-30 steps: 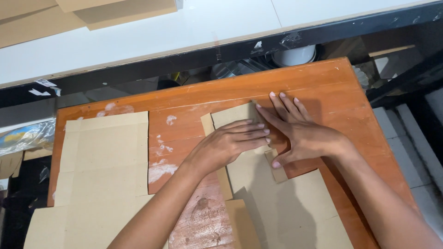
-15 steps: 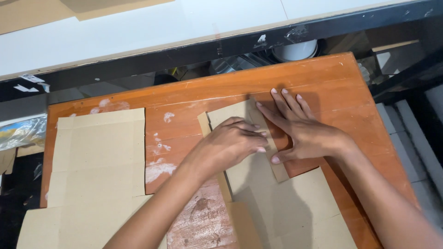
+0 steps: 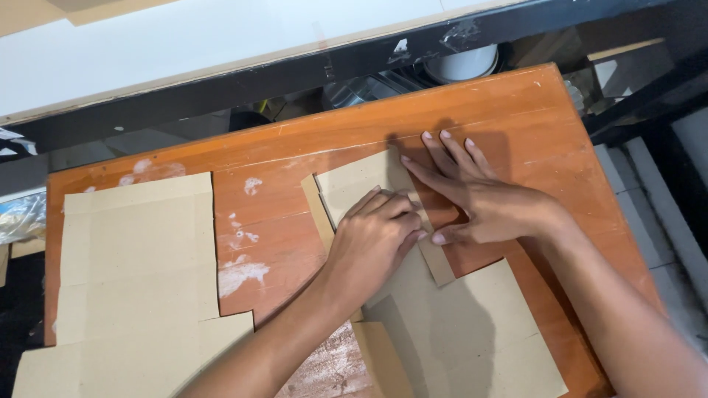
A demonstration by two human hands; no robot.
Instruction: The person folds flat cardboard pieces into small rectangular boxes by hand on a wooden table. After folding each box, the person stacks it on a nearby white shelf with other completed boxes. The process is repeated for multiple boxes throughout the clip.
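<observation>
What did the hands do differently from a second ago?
Very little changed. The left hand curled its fingers a bit more while pressing on the folded cardboard piece. The right hand stayed flat, fingers spread, on the flap's edge and the orange wooden table. Nothing was picked up or let go. The other cardboard sheet on the left stayed put; only the camera shifted slightly.

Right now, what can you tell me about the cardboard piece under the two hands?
The cardboard piece is a flat, plain brown cut-out with narrow flaps along its edges, lying on the orange wooden table. Its upper panel points away from the person; its lower part runs off the frame's bottom. The left hand presses on the upper panel, and the right hand lies flat across its right edge flap.
</observation>
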